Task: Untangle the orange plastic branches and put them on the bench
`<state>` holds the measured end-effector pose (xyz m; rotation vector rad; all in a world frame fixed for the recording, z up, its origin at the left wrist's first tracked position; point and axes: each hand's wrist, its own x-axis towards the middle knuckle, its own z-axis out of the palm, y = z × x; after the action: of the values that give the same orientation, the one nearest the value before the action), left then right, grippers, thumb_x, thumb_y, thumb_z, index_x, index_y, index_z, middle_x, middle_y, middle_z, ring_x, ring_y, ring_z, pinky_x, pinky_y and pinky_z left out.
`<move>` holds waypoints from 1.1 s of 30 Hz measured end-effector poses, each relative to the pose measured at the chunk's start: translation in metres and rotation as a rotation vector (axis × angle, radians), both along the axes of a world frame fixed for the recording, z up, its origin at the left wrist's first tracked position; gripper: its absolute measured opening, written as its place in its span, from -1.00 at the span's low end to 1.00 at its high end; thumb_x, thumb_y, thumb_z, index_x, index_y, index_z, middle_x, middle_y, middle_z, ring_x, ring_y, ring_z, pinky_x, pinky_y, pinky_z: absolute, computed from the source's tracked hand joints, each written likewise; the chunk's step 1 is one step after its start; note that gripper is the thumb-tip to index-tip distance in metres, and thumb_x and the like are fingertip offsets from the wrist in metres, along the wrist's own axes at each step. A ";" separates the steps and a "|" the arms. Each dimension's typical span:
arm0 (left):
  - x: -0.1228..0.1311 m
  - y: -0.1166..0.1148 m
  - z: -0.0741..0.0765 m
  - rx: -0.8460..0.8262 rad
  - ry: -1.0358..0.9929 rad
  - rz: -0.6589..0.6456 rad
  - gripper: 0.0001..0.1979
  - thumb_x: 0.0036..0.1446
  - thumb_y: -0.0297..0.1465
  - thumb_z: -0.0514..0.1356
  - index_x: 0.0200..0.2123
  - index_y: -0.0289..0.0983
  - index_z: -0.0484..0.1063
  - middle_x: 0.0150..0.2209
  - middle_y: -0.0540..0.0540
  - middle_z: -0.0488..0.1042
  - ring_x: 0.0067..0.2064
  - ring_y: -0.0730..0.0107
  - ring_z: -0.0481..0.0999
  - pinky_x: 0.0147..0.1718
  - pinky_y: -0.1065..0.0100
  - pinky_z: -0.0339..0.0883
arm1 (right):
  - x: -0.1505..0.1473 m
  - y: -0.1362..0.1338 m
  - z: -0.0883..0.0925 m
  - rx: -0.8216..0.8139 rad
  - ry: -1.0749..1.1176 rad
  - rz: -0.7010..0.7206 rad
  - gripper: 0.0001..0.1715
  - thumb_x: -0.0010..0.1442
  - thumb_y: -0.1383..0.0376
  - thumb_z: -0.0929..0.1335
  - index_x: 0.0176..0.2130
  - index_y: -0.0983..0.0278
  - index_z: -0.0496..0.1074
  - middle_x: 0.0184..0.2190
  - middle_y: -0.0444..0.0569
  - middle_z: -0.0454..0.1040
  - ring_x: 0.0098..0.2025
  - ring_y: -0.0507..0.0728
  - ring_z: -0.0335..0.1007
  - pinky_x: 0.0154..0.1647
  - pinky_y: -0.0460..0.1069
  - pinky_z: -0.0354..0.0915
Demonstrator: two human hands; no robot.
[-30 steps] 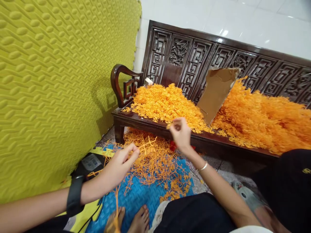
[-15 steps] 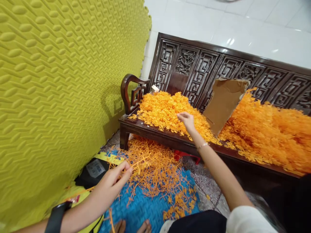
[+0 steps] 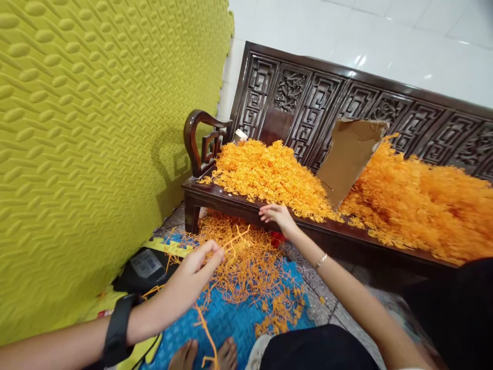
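Note:
My left hand (image 3: pixel 192 275) is pinched shut on an orange plastic branch frame (image 3: pixel 234 241), held above a loose heap of bare orange frames (image 3: pixel 246 262) on a blue mat (image 3: pixel 227 321). My right hand (image 3: pixel 275 215) hovers at the front edge of the dark wooden bench (image 3: pixel 246 205), fingers loosely spread and empty, just below the left pile of small orange pieces (image 3: pixel 269 172). A larger pile of orange pieces (image 3: pixel 419 203) lies to the right of a cardboard sheet (image 3: pixel 348 154) standing between the two piles.
A yellow-green foam mat (image 3: pixel 88 133) leans up on the left. A black object with a label (image 3: pixel 144 267) lies on the floor by it. My bare feet (image 3: pixel 208 354) rest on the blue mat. White tiled wall behind the bench.
My right hand reached up to the left pile on the bench, then came back down to the bench's front edge, now empty. My left hand kept its hold on the frame.

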<state>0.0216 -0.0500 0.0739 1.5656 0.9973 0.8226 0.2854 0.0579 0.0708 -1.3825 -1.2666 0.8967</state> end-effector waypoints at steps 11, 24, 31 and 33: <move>0.016 -0.012 0.017 0.104 -0.002 0.064 -0.75 0.17 -0.17 -0.01 -0.41 -0.22 0.22 -0.68 0.18 0.04 -0.65 0.53 0.05 -0.65 0.46 -0.03 | -0.033 -0.103 0.018 0.311 -0.119 0.448 -0.64 0.03 0.22 0.43 -0.12 0.17 0.43 -0.20 -0.04 0.48 -0.19 0.08 0.38 -0.16 -0.01 0.29; 0.019 -0.010 0.013 0.043 0.016 -0.136 -0.73 0.18 -0.17 0.00 -0.44 -0.23 0.22 -0.65 0.18 0.00 -0.63 0.54 -0.02 -0.66 0.47 -0.09 | -0.030 -0.095 0.010 0.087 0.299 0.143 -0.80 -0.15 0.21 0.47 -0.55 0.26 0.42 -0.62 -0.14 0.38 -0.54 0.00 0.26 -0.47 -0.08 0.19; 0.028 -0.012 0.014 0.093 0.035 -0.095 -0.72 0.19 -0.17 -0.02 -0.41 -0.24 0.23 -0.58 0.13 0.06 -0.58 0.54 0.03 -0.64 0.48 -0.06 | -0.030 -0.088 0.004 0.050 0.465 0.127 -0.81 -0.25 0.31 0.46 -0.57 0.27 0.37 -0.60 -0.15 0.34 -0.52 0.00 0.25 -0.48 -0.08 0.21; 0.026 -0.013 0.010 0.131 0.057 -0.078 -0.72 0.19 -0.18 -0.02 -0.43 -0.24 0.23 -0.56 0.11 0.10 -0.53 0.51 0.09 -0.59 0.48 0.01 | -0.017 -0.080 0.001 0.108 0.439 0.081 -0.82 -0.24 0.31 0.45 -0.57 0.26 0.36 -0.59 -0.14 0.34 -0.53 0.01 0.26 -0.49 -0.06 0.24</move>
<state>0.0481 -0.0625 0.0838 1.7377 0.9320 0.8063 0.2688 -0.0221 0.0722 -0.9860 -1.0193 1.1001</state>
